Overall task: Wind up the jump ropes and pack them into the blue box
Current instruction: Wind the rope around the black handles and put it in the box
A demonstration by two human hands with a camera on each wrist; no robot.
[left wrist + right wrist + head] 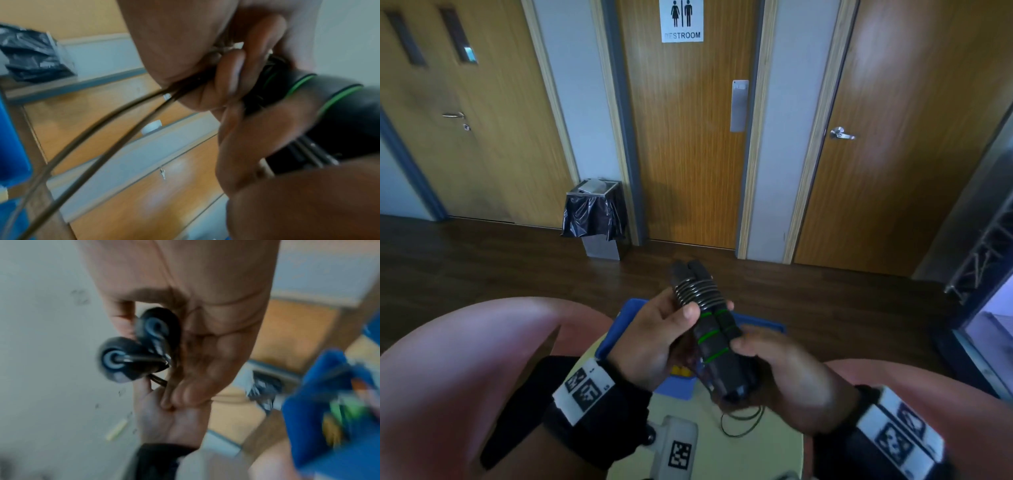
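Note:
Two black jump rope handles (714,337) with green rings lie side by side, the thin cable coiled tight round their upper part. My left hand (688,318) grips them from the left, thumb on the coils. The lower half sits in my right hand (743,356), thumb across the green rings. A loose loop of cable (743,425) hangs below my right hand. The blue box (626,315) stands just under and behind the hands. In the left wrist view two cable strands (102,129) run out from between the hands. The right wrist view shows the handles' ends (131,356), blurred.
A pale round table (722,455) carries the blue box and a white device with a marker (678,448). Blurred coloured things lie in the box (308,426). A bin with a black bag (594,212) stands by the restroom door across dark wooden floor.

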